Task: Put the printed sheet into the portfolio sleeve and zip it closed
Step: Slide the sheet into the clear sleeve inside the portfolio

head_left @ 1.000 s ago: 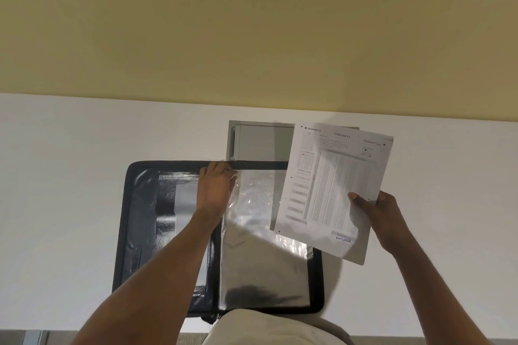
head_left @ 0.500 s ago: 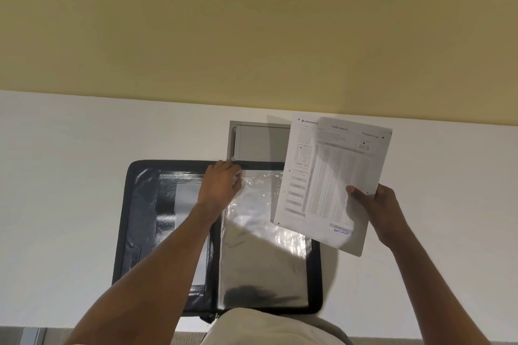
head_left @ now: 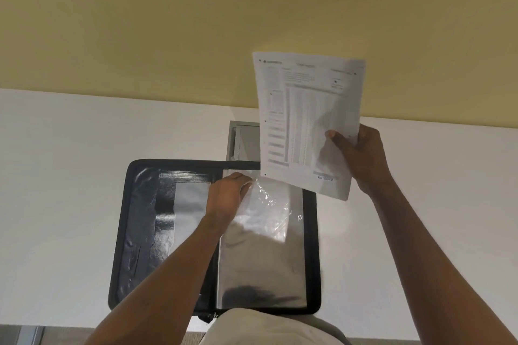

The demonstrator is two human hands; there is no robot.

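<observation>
My right hand (head_left: 361, 159) pinches the printed sheet (head_left: 305, 120) at its right edge, thumb on the printed face and fingers behind. The sheet is in the air above the far right corner of the portfolio, clear of the table. It stands nearly upright with its long axis running roughly from six to twelve o'clock, the header at the twelve o'clock end and the footer line at six. The printed side faces me; the print is too blurred to read. Its lower left corner overlaps my view of the portfolio's far edge.

The portfolio (head_left: 134, 232) lies open and flat on the white table (head_left: 56, 176), black, with its spine running six to twelve and its zipper edge all round. The clear sleeve (head_left: 260, 246) lies on the right half, its long axis also six to twelve, its open end toward twelve o'clock.

My left hand (head_left: 227, 199) rests at the sleeve's far left corner, near the spine, fingers curled on the crinkled plastic there; I cannot tell whether they have the top layer lifted or merely press on it.

A grey recessed panel (head_left: 244, 143) sits in the table at twelve o'clock from the portfolio, just beyond its far edge, partly behind the sheet.
</observation>
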